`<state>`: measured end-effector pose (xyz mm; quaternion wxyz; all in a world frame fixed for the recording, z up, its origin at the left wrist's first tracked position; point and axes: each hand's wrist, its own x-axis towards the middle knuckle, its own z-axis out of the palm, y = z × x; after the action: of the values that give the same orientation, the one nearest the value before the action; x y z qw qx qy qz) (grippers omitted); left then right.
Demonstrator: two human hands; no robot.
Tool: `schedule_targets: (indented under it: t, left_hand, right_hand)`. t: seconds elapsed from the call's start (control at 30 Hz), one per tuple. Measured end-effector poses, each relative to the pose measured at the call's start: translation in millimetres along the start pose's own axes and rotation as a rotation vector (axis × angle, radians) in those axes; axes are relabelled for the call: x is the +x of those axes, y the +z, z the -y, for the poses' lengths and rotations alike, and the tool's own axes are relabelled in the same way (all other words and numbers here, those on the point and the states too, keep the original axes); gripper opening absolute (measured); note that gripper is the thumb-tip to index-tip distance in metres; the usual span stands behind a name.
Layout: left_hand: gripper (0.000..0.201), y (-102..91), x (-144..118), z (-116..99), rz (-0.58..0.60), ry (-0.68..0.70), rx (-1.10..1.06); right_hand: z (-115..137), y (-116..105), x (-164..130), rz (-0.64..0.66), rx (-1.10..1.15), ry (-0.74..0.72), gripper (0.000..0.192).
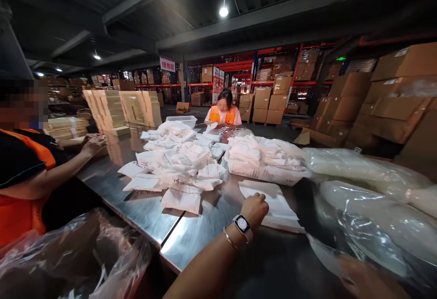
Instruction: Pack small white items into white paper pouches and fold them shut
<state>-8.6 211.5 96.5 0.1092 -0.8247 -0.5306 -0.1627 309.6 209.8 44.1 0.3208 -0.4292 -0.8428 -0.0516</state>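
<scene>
My left hand (255, 208), with a watch on the wrist, rests at the near left side of a flat stack of white bags (273, 199). Its fingers are curled over the stack; what lies under them is hidden. At the lower right, my right hand (362, 274) is smeared by motion. A thin whitish translucent bag (324, 254) stretches from beside the stack to that hand, which appears to grip its end. Left of the stack spreads a heap of filled white bags (180, 167). Behind it, a white perforated basket (273, 171) holds more of them.
Clear plastic packs (375, 217) crowd the right side. A metal table (143, 215) carries everything. One co-worker (30, 167) sits at the left, another (223, 112) across the table. Box stacks (112, 110) stand at the far left; a plastic-lined container (68, 258) is at the lower left.
</scene>
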Motion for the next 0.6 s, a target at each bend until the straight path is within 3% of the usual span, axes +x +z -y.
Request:
schedule_targets:
  t: [0.1, 0.17, 0.27, 0.37, 0.5, 0.6]
  left_hand:
    - [0.023, 5.5, 0, 2, 0.033, 0.004, 0.008]
    - [0.023, 8.3, 0, 4, 0.039, 0.007, 0.014]
    - [0.023, 10.9, 1, 6, 0.036, -0.003, 0.035]
    - [0.022, 12.2, 2, 7, 0.026, -0.022, 0.063]
    - [0.023, 11.8, 2, 9, -0.018, -0.029, 0.071]
    - [0.023, 10.1, 0, 7, -0.061, -0.012, 0.054]
  right_hand:
    - [33, -19, 31, 0.117, 0.156, 0.097, 0.014]
    - [61, -24, 51, 0.068, 0.354, 0.18, 0.022]
    - [90, -15, 66, -0.036, 0.647, 0.322, 0.036]
    - [95, 6, 61, -0.075, 0.874, 0.374, 0.041]
    - [91, 24, 45, 0.077, 1.062, 0.351, 0.037]
    - [93, 26, 39, 0.013, 1.132, 0.314, 0.04]
